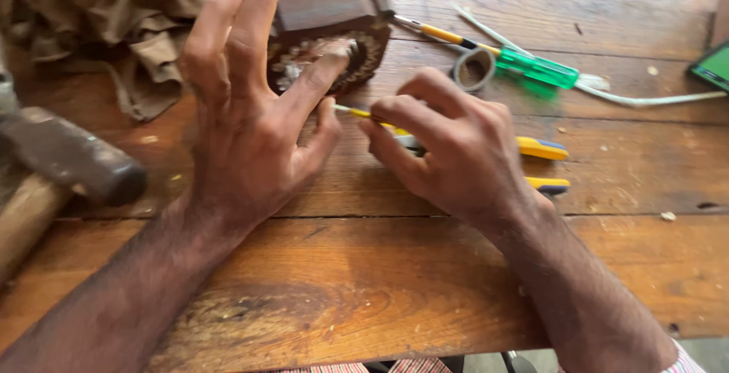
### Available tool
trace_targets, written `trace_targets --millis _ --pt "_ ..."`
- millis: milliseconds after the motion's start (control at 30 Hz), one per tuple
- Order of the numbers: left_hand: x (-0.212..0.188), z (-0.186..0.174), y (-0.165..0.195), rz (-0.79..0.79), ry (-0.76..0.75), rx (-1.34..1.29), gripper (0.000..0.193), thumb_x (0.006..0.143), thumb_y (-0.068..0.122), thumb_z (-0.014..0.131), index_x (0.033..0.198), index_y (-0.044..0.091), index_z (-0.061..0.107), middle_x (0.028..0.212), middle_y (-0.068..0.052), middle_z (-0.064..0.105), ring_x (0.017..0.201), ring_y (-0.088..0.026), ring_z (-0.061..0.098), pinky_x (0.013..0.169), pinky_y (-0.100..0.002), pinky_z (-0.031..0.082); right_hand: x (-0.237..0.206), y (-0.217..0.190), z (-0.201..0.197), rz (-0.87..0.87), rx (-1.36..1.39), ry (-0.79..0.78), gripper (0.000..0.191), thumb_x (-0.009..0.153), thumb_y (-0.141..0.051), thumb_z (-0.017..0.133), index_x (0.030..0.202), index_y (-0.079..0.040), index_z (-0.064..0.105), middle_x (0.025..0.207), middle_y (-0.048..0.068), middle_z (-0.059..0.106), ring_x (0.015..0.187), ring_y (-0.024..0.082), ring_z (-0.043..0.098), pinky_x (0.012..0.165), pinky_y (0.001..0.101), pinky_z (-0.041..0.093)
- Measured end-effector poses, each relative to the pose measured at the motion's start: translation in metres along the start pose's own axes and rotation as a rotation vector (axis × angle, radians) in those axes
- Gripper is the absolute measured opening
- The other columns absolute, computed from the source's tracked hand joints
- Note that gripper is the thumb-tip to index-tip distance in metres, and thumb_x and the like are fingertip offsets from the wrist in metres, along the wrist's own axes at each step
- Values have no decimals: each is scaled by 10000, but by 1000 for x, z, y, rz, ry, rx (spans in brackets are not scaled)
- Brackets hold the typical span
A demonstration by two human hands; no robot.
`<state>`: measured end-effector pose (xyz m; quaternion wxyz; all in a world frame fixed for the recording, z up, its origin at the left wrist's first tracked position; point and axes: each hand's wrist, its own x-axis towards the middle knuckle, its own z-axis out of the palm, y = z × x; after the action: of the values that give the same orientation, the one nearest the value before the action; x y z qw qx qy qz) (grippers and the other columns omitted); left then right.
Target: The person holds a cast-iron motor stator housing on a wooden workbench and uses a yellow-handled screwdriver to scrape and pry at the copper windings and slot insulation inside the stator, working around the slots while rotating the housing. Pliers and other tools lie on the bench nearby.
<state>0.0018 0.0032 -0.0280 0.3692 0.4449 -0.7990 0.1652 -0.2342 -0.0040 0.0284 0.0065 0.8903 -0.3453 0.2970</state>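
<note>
My left hand (250,107) is spread over a dark brown wooden piece with a carved round opening (334,28), its index finger pressing on the opening's rim. My right hand (448,145) is closed around a thin yellow-tipped tool (351,110) that points left toward the carved piece. Under that hand lie pliers with yellow and dark handles (543,149), which stick out to the right; whether the hand also grips them I cannot tell.
A hammer (68,160) with a wooden handle lies at the left on the plank table (364,282). Brown cloth (106,9) is heaped at the back left. A green-handled screwdriver (524,66), a roll of tape (474,69), a white cable (645,101) and a green device (714,66) lie at the back right.
</note>
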Motion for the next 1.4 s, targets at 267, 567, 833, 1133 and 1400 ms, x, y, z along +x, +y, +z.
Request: trace_targets --millis 267,567,833,1133,1400 --pt "25 -13 -7 -323 99 -588 530 985 303 690 1346 48 398 1331 -94 431 1272 -223 432 1132 -397 380 -2 -7 -1 162 47 20 138 967 -108 762 1095 -70 727 1001 73 695 853 219 725 732 354 587" --pt "24 12 -16 -507 -108 -503 522 1035 590 504 1103 89 635 1180 -88 428 1151 -237 329 1075 -453 309 6 -12 5 140 -41 -42 169 984 -151 763 1145 -99 762 1001 68 715 830 239 725 686 376 565" --pt "24 9 -19 -480 -92 -611 652 1023 644 434 978 48 696 1243 -132 463 1136 -246 330 1050 -477 289 9 -18 2 171 6 23 118 1058 -164 727 1143 -83 745 1029 57 712 880 215 733 732 360 579" --pt "33 6 -27 -450 -107 -778 785 992 740 394 811 35 688 1009 -116 558 1017 -205 579 798 -400 485 14 -20 10 202 63 9 152 1087 -184 703 1160 -58 745 1049 86 738 907 241 739 763 376 567" --pt "40 0 -28 -549 -225 -835 1013 956 886 273 1180 -35 631 847 -70 617 860 -168 614 688 -354 501 16 -27 3 281 294 39 129 1084 -146 701 1145 -34 720 972 76 720 842 167 730 722 320 557"
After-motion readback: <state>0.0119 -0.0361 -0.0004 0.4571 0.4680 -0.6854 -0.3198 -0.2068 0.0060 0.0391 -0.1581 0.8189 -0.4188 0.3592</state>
